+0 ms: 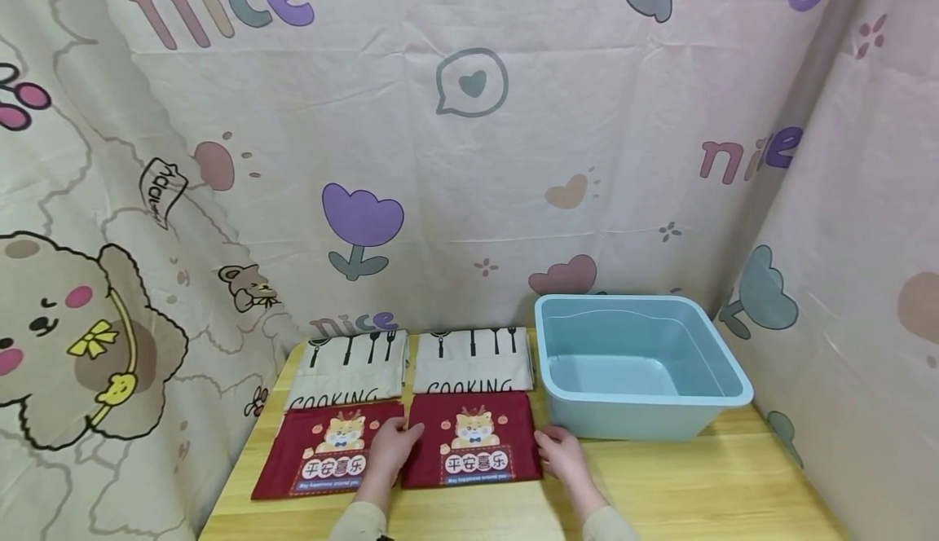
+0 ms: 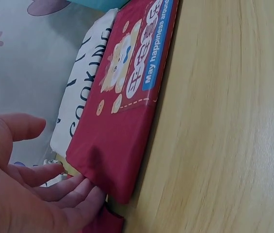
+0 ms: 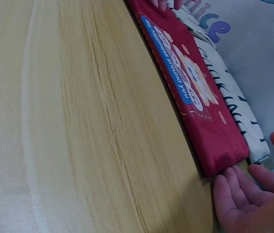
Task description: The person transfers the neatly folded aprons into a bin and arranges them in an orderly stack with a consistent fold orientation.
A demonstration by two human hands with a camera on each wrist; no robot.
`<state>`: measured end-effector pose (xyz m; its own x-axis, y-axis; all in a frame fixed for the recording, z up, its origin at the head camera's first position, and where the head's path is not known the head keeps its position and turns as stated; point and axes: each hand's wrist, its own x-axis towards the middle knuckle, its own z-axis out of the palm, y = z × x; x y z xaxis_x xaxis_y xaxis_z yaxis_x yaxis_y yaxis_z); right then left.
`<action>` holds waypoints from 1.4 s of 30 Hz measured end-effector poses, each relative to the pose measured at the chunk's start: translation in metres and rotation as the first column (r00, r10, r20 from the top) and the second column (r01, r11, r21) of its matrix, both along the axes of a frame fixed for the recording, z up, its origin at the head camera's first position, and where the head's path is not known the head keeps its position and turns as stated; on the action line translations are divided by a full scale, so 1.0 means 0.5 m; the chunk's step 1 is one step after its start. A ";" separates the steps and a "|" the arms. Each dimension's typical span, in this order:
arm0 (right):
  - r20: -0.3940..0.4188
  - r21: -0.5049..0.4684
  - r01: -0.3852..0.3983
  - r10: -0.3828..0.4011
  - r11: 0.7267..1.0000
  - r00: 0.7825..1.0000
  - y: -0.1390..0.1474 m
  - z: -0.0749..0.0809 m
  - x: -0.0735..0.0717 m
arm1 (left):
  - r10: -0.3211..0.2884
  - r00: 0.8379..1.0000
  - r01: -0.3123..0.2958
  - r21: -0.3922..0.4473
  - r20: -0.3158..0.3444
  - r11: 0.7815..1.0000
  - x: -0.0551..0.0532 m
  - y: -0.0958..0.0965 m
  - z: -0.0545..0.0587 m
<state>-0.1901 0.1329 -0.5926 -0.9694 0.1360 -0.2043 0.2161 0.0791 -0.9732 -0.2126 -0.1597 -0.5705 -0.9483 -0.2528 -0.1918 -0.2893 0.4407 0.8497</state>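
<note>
Two folded red cloths with a cartoon animal print lie side by side at the front of the table. My left hand is at the left edge of the right-hand red cloth, overlapping the left-hand red cloth in the head view. In the left wrist view its fingertips touch the cloth's edge, thumb held apart. At the opposite edge, my right hand has its fingertips against the folded side, thumb also spread away. The red cloth lies flat between both hands.
Behind the red cloths lie two folded white cloths, left and right, printed with utensils and "COOKING". A light blue plastic basin stands to the right on the wooden table. Printed curtains hang at the back and sides.
</note>
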 end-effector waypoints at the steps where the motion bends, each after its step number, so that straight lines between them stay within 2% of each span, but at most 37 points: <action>1: 0.001 -0.002 -0.001 0.001 1.000 1.000 0.000 0.000 -0.001 | -0.001 1.000 0.001 0.004 0.001 1.000 -0.001 0.001 0.001; 8: -0.002 -0.027 -0.010 0.010 1.000 1.000 0.001 0.000 -0.006 | 0.020 1.000 -0.021 0.075 0.019 0.997 -0.005 0.000 0.002; 16: -0.022 -0.082 -0.010 0.009 0.997 1.000 0.002 -0.010 -0.010 | 0.057 0.998 -0.056 0.112 -0.003 0.992 -0.011 -0.004 -0.003; 20: -0.029 -0.119 -0.006 0.003 0.993 1.000 0.002 -0.015 -0.011 | 0.061 0.998 -0.060 0.119 -0.001 0.991 -0.014 -0.005 -0.005; 30: -0.041 -0.126 -0.020 0.015 0.992 0.999 0.001 -0.025 -0.017 | 0.060 0.998 -0.058 0.125 -0.014 0.991 -0.011 -0.003 -0.001; 42: 0.000 -0.154 -0.039 0.039 0.987 0.999 -0.002 -0.027 -0.018 | 0.059 0.998 -0.057 0.100 -0.020 0.993 -0.012 -0.005 -0.011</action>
<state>-0.1993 0.1317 -0.6064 -0.9727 0.0647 -0.2228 0.2188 -0.0634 -0.9737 -0.2184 -0.1620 -0.5759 -0.9371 -0.2881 -0.1972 -0.2920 0.3372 0.8950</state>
